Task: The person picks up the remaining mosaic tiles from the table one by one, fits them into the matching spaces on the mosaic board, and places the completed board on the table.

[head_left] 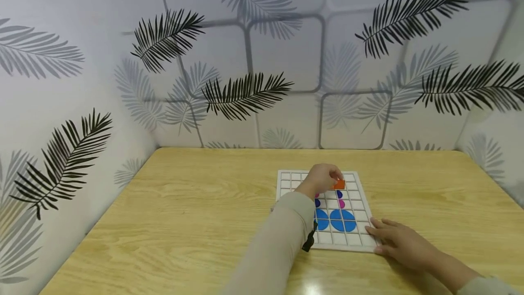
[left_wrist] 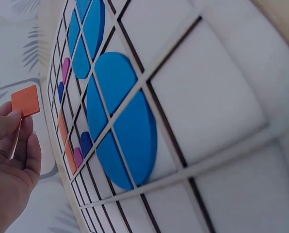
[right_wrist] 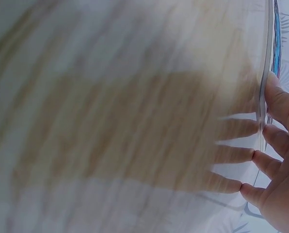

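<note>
My left hand [head_left: 320, 178] pinches an orange square tile [left_wrist: 26, 101] between thumb and fingers, over the far part of a white grid board [head_left: 362, 240]. Blue quarter pieces [left_wrist: 130, 160] form two large circles on the near half of the board. Small pink [head_left: 342, 204] and dark blue [head_left: 339, 194] rounded pieces sit farther up. In the left wrist view an orange piece [left_wrist: 66, 141] lies in the grid beyond them. My right hand [head_left: 403, 244] rests at the board's lower right edge with fingers spread, fingertips touching the tabletop in the right wrist view.
The board lies on a glossy wood-grain table [head_left: 184, 213], which reflects the right hand. A wall [head_left: 286, 122] with leaf patterns stands behind the table and along its left side. A black strap end [head_left: 309, 239] hangs at the left wrist, over the board's near edge.
</note>
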`<state>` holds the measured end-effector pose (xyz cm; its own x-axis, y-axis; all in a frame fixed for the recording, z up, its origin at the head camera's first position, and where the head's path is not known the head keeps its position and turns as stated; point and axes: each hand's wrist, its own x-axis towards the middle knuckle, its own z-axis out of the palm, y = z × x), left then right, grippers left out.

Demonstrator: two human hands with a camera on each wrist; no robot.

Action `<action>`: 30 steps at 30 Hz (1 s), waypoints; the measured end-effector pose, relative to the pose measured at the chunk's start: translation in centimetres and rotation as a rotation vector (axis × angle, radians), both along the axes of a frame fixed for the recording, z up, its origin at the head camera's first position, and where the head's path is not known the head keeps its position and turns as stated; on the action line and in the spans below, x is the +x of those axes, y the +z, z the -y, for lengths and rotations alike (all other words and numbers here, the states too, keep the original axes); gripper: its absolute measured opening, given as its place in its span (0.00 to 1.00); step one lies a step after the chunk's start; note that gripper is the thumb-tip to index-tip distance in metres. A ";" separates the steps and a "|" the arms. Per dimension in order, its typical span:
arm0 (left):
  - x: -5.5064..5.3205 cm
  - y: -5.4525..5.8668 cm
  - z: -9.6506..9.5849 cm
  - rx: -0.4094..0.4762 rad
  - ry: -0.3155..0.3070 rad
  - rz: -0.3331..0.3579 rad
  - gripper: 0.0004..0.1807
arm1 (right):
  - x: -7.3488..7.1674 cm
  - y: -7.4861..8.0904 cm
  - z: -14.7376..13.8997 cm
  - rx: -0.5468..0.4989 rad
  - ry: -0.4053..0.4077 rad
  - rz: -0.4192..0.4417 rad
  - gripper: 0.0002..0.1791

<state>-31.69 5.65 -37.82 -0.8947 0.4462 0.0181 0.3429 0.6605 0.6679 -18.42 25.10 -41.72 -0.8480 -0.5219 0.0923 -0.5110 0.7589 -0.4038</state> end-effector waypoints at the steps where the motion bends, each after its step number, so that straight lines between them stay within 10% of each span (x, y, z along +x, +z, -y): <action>1: 0.0 0.0 -0.2 -0.019 0.004 -0.013 0.09 | 0.0 -0.1 0.0 -0.002 0.007 -0.010 0.27; 30: -0.6 -1.7 -1.5 -0.084 0.046 -0.146 0.12 | 0.0 -0.1 -0.1 -0.010 0.021 0.009 0.28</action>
<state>-32.27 7.14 -39.54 -0.9049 0.4102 0.1133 0.4001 0.7292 0.5551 -18.40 25.20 -41.78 -0.8378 -0.5385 0.0900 -0.5230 0.7442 -0.4155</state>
